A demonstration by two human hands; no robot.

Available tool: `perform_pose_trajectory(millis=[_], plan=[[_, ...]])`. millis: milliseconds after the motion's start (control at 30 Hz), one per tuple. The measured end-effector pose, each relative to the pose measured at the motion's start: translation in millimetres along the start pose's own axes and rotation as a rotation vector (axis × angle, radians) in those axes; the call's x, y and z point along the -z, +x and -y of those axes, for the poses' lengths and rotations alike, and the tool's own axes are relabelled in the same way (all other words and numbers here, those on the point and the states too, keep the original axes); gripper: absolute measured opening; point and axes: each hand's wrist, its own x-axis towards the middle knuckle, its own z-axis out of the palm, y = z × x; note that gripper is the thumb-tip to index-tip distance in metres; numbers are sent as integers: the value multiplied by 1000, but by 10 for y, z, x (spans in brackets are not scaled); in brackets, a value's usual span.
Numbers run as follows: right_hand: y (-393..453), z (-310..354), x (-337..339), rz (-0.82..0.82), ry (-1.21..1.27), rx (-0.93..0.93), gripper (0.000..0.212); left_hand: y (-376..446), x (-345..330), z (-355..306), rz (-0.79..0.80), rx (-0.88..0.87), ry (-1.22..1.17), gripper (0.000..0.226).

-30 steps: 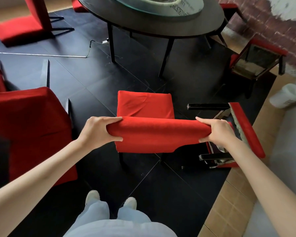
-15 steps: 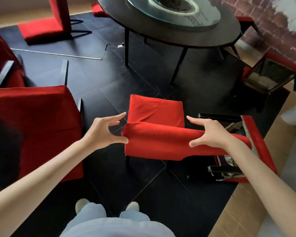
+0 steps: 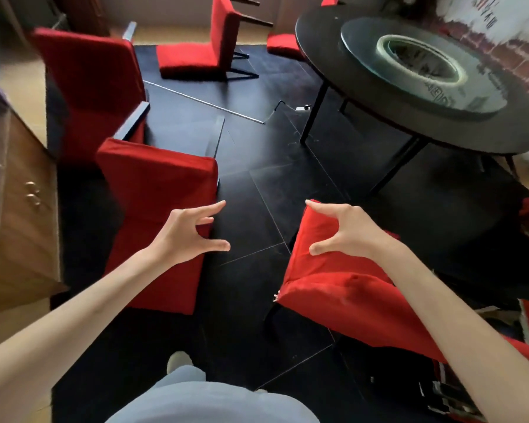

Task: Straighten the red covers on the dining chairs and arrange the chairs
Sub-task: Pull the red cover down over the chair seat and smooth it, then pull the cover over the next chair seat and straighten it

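Left hand spread, holding nothing; right hand likewise (perhaps brushing the red cover).

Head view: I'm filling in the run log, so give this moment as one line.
left hand: open, empty | right hand: open, over red chair cover | round table: beyond

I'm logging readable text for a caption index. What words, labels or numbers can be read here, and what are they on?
Nothing can be read for certain.
Print on the glass turntable of the round table: blurred.
Red characters on the white patch on the brick wall: blurred, cut off.
Red chair covers: no print.
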Motion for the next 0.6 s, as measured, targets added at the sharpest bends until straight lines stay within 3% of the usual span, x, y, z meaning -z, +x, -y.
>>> perform_pose_trajectory(millis=[333, 600], plan=[[1250, 1022, -798, 184, -95, 110, 95, -144, 1073, 945, -193, 226, -2, 91], [2094, 1457, -1163, 340, -197, 210, 94, -225, 1377, 1344, -323, 429, 16, 91]])
